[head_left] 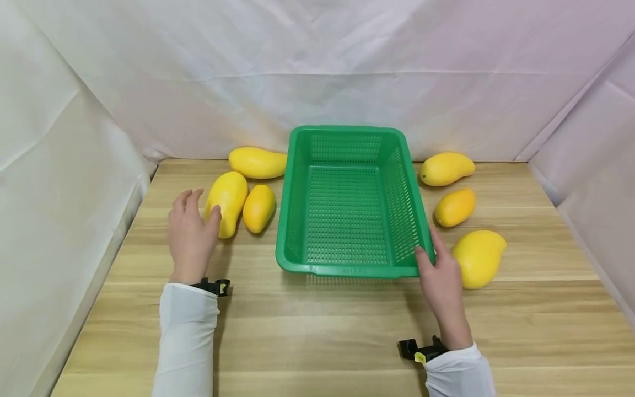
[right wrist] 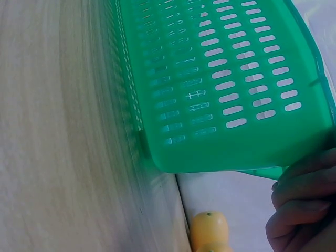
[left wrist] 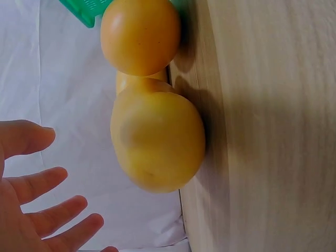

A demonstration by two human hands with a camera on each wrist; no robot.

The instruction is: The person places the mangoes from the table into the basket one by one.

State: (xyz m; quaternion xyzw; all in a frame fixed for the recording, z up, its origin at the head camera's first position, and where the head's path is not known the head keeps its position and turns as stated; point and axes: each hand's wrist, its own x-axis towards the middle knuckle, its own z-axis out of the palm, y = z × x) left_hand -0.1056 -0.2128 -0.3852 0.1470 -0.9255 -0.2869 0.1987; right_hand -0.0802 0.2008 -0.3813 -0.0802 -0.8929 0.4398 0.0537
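Observation:
A green perforated plastic basket (head_left: 347, 270) stands in the middle of the table, with nothing inside. My right hand (head_left: 442, 278) grips its near right corner, thumb over the rim and fingers against the outer side; the right wrist view shows curled fingers (right wrist: 299, 210) at the rim. Over the left side, my left hand (head_left: 190, 237) is spread beside a large yellow mango (head_left: 228, 198). In the left wrist view a gap shows between the fingers (left wrist: 63, 210) and that mango (left wrist: 157, 142). A smaller orange-yellow mango (head_left: 259, 208) lies just right of it.
Another yellow mango (head_left: 258, 162) lies behind, against the basket's left side. To the basket's right lie three more: a back mango (head_left: 446, 169), a small middle mango (head_left: 455, 207) and a large front mango (head_left: 479, 259) near my right hand. White cloth (head_left: 347, 71) walls the table's back and sides.

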